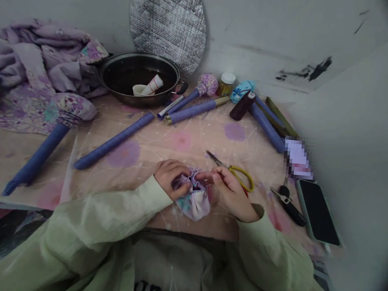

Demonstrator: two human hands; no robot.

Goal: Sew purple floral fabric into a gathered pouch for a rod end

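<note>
While a small flowered cloth [196, 205] is gripped at its left rim by the left hand [170, 179], whose fingers and thumb are closed round the edge, the right hand [232, 194] is held at the opposite rim, with thumb and forefinger brought close together and the other fingers partly curled; whether a needle or thread is pinched there cannot be told. The cloth is placed between both hands, near the front edge of the table [152, 155]. Its rim appears gathered but its mouth is not closed, so this piece is judged to be only partly done. At the left, a blue-wrapped stick [45, 153] is already topped with a rounded cloth head [70, 105]; another wrapped stick [114, 141] is left without one. Yellow-handled scissors [245, 175] are laid just beyond the right hand, and a dark thread spool [242, 108] is set farther back.
</note>
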